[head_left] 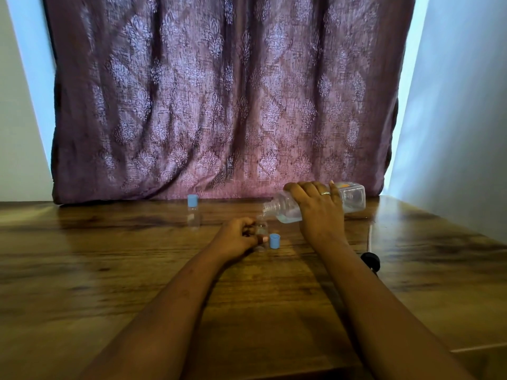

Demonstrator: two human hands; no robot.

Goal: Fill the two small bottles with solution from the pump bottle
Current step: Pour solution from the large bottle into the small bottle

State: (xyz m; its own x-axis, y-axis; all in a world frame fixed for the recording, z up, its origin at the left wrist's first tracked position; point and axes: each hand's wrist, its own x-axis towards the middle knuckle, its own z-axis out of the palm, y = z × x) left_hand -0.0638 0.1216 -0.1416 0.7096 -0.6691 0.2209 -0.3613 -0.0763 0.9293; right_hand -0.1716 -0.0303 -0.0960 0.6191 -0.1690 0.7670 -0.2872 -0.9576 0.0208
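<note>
The right hand (318, 207) was wrapped around the middle of the big clear bottle (354, 200), with the fingers curled over the top of it. A ring (325, 193) showed on one finger. The big bottle was held up off the bench (137, 270) and lay nearly on its side. Its long way ran left to right. Its open neck pointed left and a bit down, and its flat bottom pointed right. It had no pump on it. A little clear liquid sat low in the bottle, near the neck. A bit of orange showed on its far end.

The left hand (238, 237) was closed around a small clear bottle (260, 234). That small bottle stood up straight on the bench, just under the neck of the big bottle. Its top was open. It was too see-through to tell how full it was.

A blue cap (274, 240) stood on the bench just right of that small bottle, close to the left thumb.

A second small bottle (193, 212) stood well to the left of the big bottle, near the purple curtain (219, 91). It stood up straight, was clear, and had a blue cap on.

A black thing with a white cord (371, 260) lay on the bench below the big bottle, by the right arm.
</note>
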